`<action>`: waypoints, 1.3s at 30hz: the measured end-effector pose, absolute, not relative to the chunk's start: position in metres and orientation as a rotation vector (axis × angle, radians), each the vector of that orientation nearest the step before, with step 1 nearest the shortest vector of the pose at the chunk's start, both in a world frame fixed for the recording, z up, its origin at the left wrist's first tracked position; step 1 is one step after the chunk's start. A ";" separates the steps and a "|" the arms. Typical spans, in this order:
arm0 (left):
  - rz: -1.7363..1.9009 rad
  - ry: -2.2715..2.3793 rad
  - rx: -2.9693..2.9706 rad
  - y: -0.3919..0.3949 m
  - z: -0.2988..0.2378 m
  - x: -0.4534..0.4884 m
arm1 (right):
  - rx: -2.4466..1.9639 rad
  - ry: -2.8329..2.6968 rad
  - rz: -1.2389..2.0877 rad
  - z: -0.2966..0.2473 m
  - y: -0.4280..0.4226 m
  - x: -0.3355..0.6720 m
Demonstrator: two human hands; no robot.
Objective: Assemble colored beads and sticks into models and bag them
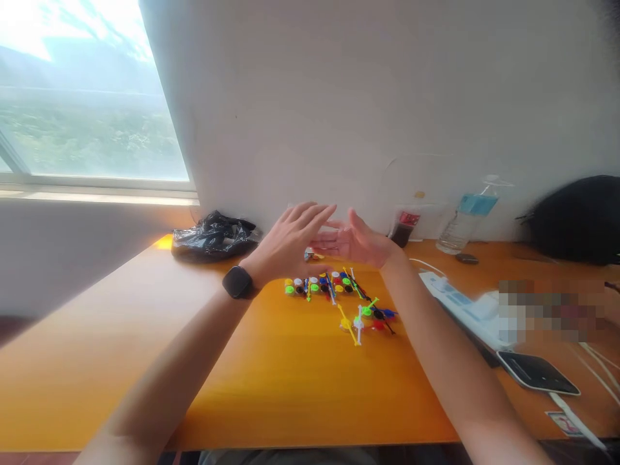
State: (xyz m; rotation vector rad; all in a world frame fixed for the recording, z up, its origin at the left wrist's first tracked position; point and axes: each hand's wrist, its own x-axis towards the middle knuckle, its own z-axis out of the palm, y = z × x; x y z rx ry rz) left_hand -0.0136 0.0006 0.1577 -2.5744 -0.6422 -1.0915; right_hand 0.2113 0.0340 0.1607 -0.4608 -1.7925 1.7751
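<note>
My left hand (294, 242), with a dark watch (237, 282) on its wrist, is raised over the table with fingers stretched out. Facing it, my right hand (361, 242) is also open, fingers extended and partly behind the left fingers. I see nothing held in either hand. Below them lie rows of small round plastic pieces (314, 289) in several colours, with thin sticks among them. Nearer to me is a looser cluster with a yellow stick (349, 325), a white stick (359, 325) and a green piece (367, 311).
A black plastic bag (213, 237) lies at the back left of the wooden table (271, 394). At right are a dark drink bottle (404, 227), a clear water bottle (458, 226), a white power strip (460, 307), a phone-like device (537, 372) with cables, and a black bag (576, 219).
</note>
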 end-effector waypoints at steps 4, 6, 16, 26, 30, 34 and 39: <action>-1.025 -0.730 -2.516 0.014 0.136 -0.004 | -0.497 -1.779 1.802 0.156 0.036 0.208; -1.025 -0.751 -2.485 0.019 0.131 -0.003 | -0.505 -1.792 1.803 0.155 0.036 0.205; -1.108 -0.955 -2.491 0.042 0.122 -0.030 | -0.879 -2.158 1.275 0.209 -0.017 0.240; -1.454 -1.004 -2.913 0.084 0.085 -0.048 | -1.252 -2.987 1.066 0.152 0.041 0.223; -1.447 -1.081 -3.019 0.084 0.083 -0.050 | -1.701 -3.065 1.093 0.116 0.062 0.208; -1.456 -1.127 -3.066 0.080 0.086 -0.050 | -1.749 -3.049 1.252 0.101 0.069 0.208; -1.437 -1.166 -3.127 0.079 0.087 -0.050 | -1.675 -3.020 1.472 0.093 0.075 0.211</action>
